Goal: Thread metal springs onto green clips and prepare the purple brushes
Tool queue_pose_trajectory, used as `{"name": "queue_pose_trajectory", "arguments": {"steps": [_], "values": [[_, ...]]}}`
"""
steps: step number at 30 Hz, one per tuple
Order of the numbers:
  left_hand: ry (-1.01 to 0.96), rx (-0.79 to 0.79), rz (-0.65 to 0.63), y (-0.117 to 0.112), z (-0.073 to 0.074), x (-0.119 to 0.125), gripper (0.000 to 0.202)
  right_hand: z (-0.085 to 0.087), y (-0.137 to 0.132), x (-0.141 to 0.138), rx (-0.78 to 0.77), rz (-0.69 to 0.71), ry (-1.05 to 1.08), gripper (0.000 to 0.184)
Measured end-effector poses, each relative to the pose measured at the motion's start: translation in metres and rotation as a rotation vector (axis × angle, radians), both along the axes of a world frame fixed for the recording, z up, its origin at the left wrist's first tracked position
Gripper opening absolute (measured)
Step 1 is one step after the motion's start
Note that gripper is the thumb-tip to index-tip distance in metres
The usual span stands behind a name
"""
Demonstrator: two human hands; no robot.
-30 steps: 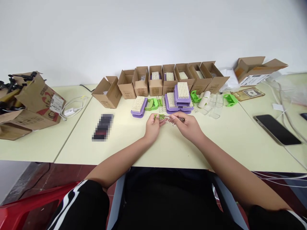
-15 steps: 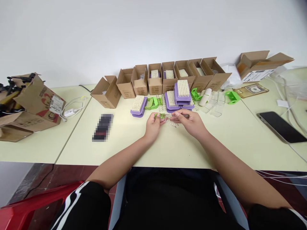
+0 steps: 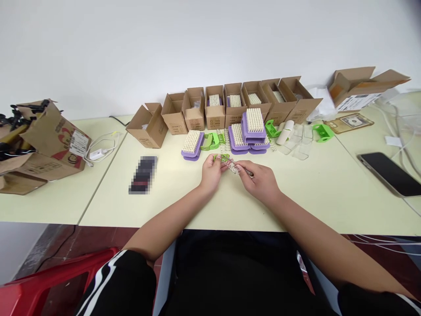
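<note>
Head view: your left hand [image 3: 212, 171] and right hand [image 3: 259, 182] work close together, just above the counter [image 3: 296, 202]. Your left grip pinches a green plastic piece [image 3: 220, 157] between thumb and fingers, while your right grip presses thumb and forefinger onto a thin metal rod [image 3: 248, 172]. A coil spring [image 3: 231, 166] spans the space between your hands, its near end at the green piece. You cannot be sure from this view whether the rod runs through the coil. Holding from both sides looks like a way to keep the spring steady and in line.

Just beyond your hands sits a stack of purple-backed bristle brushes [image 3: 253, 127], your landmark. Left of the stack lie loose springs [image 3: 224, 140], a green clip [image 3: 210, 141] and a single brush [image 3: 191, 145], all within easy reach, which suggests parts set out for repeated handling. Right of the stack are a green bracket [image 3: 322, 132] and clear plastic sleeves [image 3: 301, 140]. Behind the stack, open cardboard boxes [image 3: 215, 114] stand in a row, brushes showing inside, probably ready for packing. Far left of the stack rests a torn carton [image 3: 49, 140]; far right, a smartphone [image 3: 388, 174] lies apart from the parts.
</note>
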State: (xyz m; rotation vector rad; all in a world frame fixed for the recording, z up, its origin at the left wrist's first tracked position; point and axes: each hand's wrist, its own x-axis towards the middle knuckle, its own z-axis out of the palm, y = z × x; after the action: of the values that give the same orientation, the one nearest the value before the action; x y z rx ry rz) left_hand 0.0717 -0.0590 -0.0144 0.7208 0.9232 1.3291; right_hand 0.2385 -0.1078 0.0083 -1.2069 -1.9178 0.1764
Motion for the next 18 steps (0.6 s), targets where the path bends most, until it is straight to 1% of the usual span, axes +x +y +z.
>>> {"name": "queue_pose_trajectory", "arguments": {"steps": [2, 4, 11, 18], "values": [[-0.010, 0.002, 0.004, -0.0007, 0.0003, -0.0001, 0.014, -0.0010, -0.0002, -0.0009, 0.035, -0.013, -0.039, 0.027], [-0.015, -0.001, 0.011, -0.0013, 0.0004, -0.0004, 0.015, -0.0016, -0.0005, -0.0009, 0.039, -0.021, -0.034, 0.027], [-0.020, 0.004, -0.007, -0.0034, 0.0025, -0.0020, 0.016, 0.0009, -0.0016, 0.0000, -0.034, 0.015, 0.070, 0.026], [-0.048, -0.066, -0.008, -0.0011, 0.0080, -0.0071, 0.016, -0.0014, -0.0045, -0.0054, 0.023, 0.065, 0.020, 0.025]]}}
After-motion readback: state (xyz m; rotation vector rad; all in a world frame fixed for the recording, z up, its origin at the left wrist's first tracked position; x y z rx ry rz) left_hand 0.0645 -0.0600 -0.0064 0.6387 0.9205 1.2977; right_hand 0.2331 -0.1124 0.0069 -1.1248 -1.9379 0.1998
